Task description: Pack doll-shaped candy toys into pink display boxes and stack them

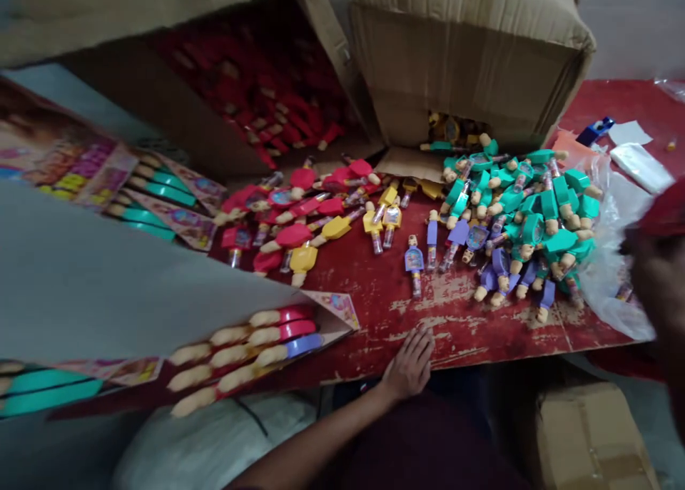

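toy tubes [342, 222] lie spread across the worktop [364, 326], so which one is closest to the left grip [409, 365]?

a lilac toy tube [414, 262], lying flat with its clear vial pointing toward the grip. it's near the fingertips [428, 337] but not touching them.

and how does that left grip stand?

wide open, palm down, fingers spread, resting at the near edge of the worktop. it has hold of nothing.

how do the other tubes lie?

in loose colour groups: a red group [300, 205] and a yellow group [381, 217] to the far left of the grip, and a teal heap [527, 205] to the far right, with more lilac tubes [495, 276] along its near side.

what's around them?

an open cardboard carton [454, 69] stands tilted at the far side, spilling tubes, and a second carton [214, 130] holds red ones. printed card strips [246, 351] with rows of tubes lie to the left, and a clear plastic bag [610, 262] sits against the teal heap.

and the right grip?

cannot tell. a dark blurred shape [656, 283] under a red patch fills the right edge, too unclear to say whether it's that grip or what it holds.
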`<state>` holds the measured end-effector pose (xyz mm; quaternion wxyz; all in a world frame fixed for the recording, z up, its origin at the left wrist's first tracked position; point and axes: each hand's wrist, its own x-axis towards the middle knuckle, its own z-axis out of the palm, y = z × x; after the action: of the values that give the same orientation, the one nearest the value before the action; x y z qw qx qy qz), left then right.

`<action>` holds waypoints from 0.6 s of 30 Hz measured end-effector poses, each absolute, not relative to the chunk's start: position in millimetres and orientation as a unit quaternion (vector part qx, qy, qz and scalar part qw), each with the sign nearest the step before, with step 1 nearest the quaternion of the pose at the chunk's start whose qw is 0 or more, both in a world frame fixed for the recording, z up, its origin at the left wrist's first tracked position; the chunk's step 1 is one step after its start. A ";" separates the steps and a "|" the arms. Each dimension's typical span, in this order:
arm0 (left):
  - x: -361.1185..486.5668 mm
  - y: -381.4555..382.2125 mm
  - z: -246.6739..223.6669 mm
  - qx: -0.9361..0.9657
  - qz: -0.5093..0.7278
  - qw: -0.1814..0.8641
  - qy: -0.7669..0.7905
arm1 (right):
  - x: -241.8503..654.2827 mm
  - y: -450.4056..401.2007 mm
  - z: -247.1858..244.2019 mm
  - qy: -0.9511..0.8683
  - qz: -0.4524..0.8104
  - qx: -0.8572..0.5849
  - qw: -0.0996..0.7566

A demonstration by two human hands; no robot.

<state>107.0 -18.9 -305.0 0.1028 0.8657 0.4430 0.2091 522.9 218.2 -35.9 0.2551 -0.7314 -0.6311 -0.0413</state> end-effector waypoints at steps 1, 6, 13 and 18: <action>108.0 -19.2 -305.9 0.865 0.212 0.105 0.443 | 476.8 207.3 -42.3 -0.658 0.071 -0.695 0.281; 111.6 -19.0 -307.2 0.861 0.216 0.139 0.439 | 237.3 166.4 -126.6 -0.743 0.359 -0.555 0.102; 113.9 -23.5 -310.7 0.831 0.259 0.172 0.463 | 108.1 163.5 -207.9 -0.742 0.314 -0.589 0.056; 117.0 -24.3 -317.4 0.818 0.300 0.175 0.459 | 142.6 152.2 -205.7 -0.743 0.227 -0.624 0.084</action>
<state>117.0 -24.3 -317.4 0.1745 0.8177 0.4594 0.2998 142.6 152.2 -205.7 0.0842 -0.6240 -0.7431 0.2267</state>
